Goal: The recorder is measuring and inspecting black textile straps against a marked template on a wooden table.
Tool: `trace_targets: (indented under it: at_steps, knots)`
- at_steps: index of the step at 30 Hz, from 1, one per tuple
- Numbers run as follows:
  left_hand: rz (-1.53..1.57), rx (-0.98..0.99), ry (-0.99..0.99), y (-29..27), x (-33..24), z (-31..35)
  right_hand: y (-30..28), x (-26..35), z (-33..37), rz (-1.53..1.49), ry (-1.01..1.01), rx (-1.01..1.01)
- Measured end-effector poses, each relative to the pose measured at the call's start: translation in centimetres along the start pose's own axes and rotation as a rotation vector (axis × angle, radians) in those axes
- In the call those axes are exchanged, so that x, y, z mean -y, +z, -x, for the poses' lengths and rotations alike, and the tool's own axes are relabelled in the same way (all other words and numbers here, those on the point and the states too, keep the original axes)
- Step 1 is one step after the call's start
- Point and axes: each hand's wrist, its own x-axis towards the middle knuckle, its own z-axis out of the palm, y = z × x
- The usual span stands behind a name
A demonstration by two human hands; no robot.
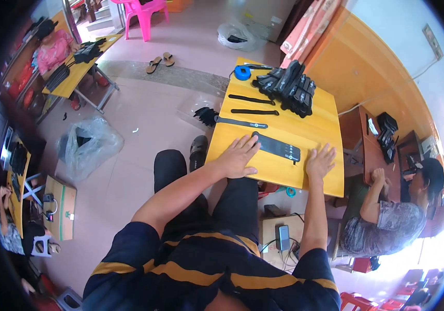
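My left hand [238, 155] lies flat and open on the yellow table [325, 176], its fingertips at the near end of a wide black strap [279, 146]. My right hand [319, 161] rests flat on the table just right of that strap's other end, fingers spread, holding nothing. Beyond the wide strap lie a long grey-black strap [240, 123] and two thin black strips [254, 111] [251, 99]. A pile of black straps [288, 87] sits at the table's far side, with a blue tape measure [242, 72] beside it.
A black glove-like piece [205, 115] hangs off the table's left edge. A clear plastic bag [86, 145] lies on the pink floor at left. A seated person [387, 217] works at a brown table to my right. Another person sits at a far yellow table [79, 70].
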Motion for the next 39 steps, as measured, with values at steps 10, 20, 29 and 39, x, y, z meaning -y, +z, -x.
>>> trace_targets:
  at_steps: [10,20,29,39]
  knots:
    - [0.338,-0.476,-0.810,-6.1,11.8,-0.3,-0.3,-3.9,10.4,-0.608,-0.126,-0.200]
    - [0.421,-0.289,-0.857,-4.2,14.6,-1.7,-6.9,-0.4,14.1,-0.691,-0.221,-0.335]
    - [0.224,-0.616,-0.249,-10.9,4.0,-4.1,-11.9,6.0,12.9,-0.821,-0.432,-0.312]
    - [0.195,-0.584,0.298,-19.2,-6.8,-3.7,-23.0,13.8,8.4,-0.894,-0.858,-0.310]
